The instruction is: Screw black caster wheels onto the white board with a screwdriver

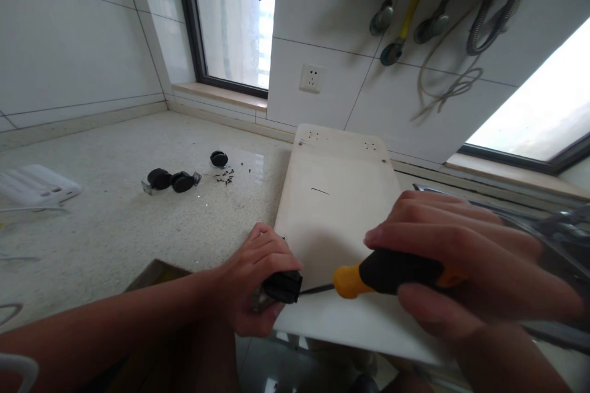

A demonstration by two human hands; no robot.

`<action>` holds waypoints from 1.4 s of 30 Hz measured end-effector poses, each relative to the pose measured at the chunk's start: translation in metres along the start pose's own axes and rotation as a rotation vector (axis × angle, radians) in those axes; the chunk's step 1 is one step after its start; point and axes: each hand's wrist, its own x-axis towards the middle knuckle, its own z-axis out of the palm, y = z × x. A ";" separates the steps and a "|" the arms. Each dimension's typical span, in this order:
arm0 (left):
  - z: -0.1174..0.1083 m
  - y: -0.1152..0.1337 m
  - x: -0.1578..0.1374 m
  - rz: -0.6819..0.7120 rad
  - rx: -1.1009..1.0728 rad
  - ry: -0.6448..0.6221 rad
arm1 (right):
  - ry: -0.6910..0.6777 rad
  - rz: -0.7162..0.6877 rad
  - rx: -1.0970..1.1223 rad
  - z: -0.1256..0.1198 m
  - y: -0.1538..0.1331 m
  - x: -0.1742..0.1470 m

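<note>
- Near right: right hand [498,276], curled round screwdriver [401,271], yellow and black.
- Near centre: left hand [249,276], closed on black part [282,286], possibly a caster.
- Beneath: white board [336,178], far end drilled.
- Left, beyond: three black casters [183,182] beside loose screws [225,178].

A hand could pass over the far half of the board [341,163], below the wall hoses [412,6]. Nearer, the screwdriver [401,270] barred the way between the left hand [258,273] and the right hand [456,252]. Leftward, casters [183,182] and scattered screws [229,180] obstructed a low sweep along the counter [110,141].
</note>
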 end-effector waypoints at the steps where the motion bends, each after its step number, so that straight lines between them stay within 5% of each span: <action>1: 0.000 0.000 0.000 0.000 0.003 -0.002 | -0.001 0.001 -0.006 -0.001 -0.001 0.000; 13: 0.000 -0.001 -0.004 0.005 0.029 0.006 | -0.041 -0.094 -0.219 -0.007 -0.015 -0.007; 17: 0.001 0.000 -0.006 -0.010 0.038 0.023 | -0.138 -0.147 0.071 -0.006 -0.012 -0.019; 20: 0.000 0.002 -0.007 -0.009 0.032 0.003 | -0.013 -0.068 0.207 0.003 -0.015 -0.034; 24: -0.001 0.005 -0.006 -0.008 0.064 0.015 | 0.241 -0.048 -0.054 0.023 -0.034 -0.047; 29: 0.000 0.006 -0.005 0.024 0.084 0.028 | 0.133 0.063 0.191 0.031 -0.049 -0.050; 31: 0.000 0.006 -0.004 0.038 0.098 0.046 | 0.080 -0.022 0.334 0.028 -0.046 -0.048; 33: 0.000 0.007 -0.004 0.037 0.113 0.055 | 0.127 -0.123 0.314 0.029 -0.043 -0.047; 37: 0.000 0.010 -0.002 0.040 0.127 0.056 | 0.347 -0.056 -0.053 0.042 -0.046 -0.048; 42: 0.002 0.008 -0.006 0.048 0.142 0.051 | 0.260 -0.006 0.256 0.045 -0.047 -0.055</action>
